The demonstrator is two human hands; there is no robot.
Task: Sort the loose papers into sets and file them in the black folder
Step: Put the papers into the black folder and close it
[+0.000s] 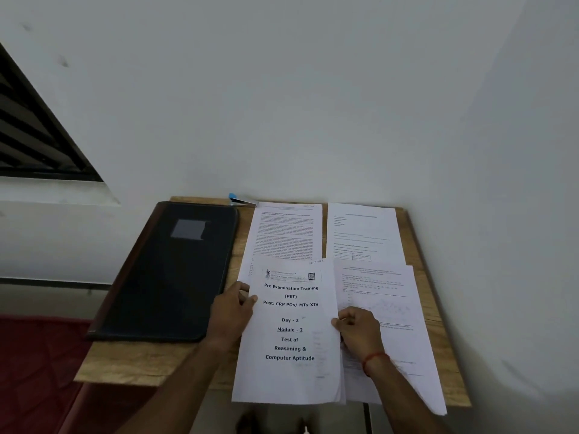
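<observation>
Squarely in front, holds the cover sheet (289, 333), headed "Pre Examination Training", by its two long edges, low over the near edge of the surface (134, 358). Pinches the left edge with the left grip (233, 308), thumb on the printed face and fingers curled behind. Closes the right grip (357, 327) on the right edge in much the same way, with a red thread (374, 358) on that wrist. Seems to carry more than one sheet there, judging by the extra edges at the lower right corner; cannot tell how many. Turns the print toward the eyes, probably to read the title and decide which set it belongs to.

Has a graph page (391, 296) just beside it on the right, partly under the right wrist and overhanging the near edge. Has a dense text page (286, 233) and a form page (363, 233) side by side farther back toward the wall, narrowly apart, likely the beginnings of separate sets.

Has the black folder (175, 270) lying closed and flat on the left of the surface, near the pages but clear of them, so filing looks not yet begun. Has a blue stapler (239, 199) at the far edge, between the folder and the dense text page, probably for binding each set.
</observation>
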